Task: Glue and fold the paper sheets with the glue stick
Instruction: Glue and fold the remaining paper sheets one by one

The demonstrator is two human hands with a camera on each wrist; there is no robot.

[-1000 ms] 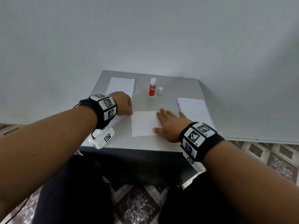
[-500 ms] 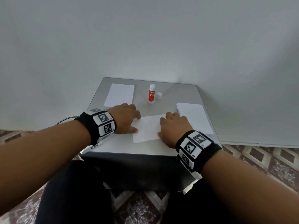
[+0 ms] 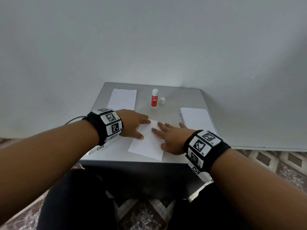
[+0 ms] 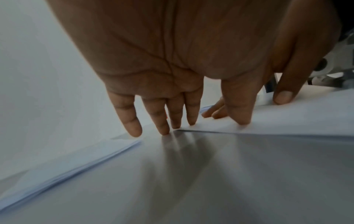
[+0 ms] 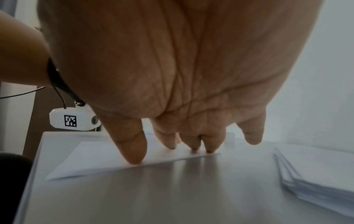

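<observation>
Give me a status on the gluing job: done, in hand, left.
Done: the glue stick stands uncapped, cap beside it; papers lie far left. In hand: left hand and right hand press flat on the middle sheet. Left: the stack on the right.

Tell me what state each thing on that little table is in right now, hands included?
Glue stick: upright, uncapped.
Cap: off, standing beside the glue stick.
Centre paper sheet: flat, skewed, pressed by both hands.
Left paper stack: flat, untouched.
Right paper stack: flat, untouched.
Left hand: fingers straight, pressing the sheet's left edge.
Right hand: fingers spread, pressing the sheet's right side.
</observation>
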